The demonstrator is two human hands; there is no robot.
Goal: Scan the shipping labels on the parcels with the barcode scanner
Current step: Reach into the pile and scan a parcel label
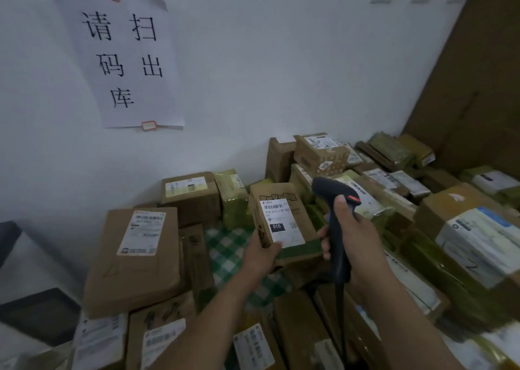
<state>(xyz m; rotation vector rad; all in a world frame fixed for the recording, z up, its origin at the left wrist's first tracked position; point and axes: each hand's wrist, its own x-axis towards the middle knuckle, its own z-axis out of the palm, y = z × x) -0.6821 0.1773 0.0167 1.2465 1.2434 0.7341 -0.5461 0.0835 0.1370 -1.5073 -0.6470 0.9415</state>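
**Left hand.** The left hand (261, 254) grips a small brown box (305, 215) at its lower left corner. The thumb lies on the labelled face and the fingers go beneath it. The box is raised above the pile and tilted, with its label (282, 223) facing up toward the camera. The label carries a barcode at the top and a black patch marked "010".

**Right hand.** The right hand (360, 237) is wrapped round the handle of the dark scanner (336, 226), with the thumb resting high on the back of the grip. The scanner stands upright just right of the box. Its head points away toward the pile, not at the label. A cable (342, 313) hangs from the handle base.

**Surroundings.** Labelled cartons and yellow-green bags (461, 293) lie stacked on all sides. A green checked cloth (228, 246) shows between them. A large flat carton (138, 271) lies at the left. A paper sign (126, 60) with handwritten characters is taped to the white wall (281, 60).
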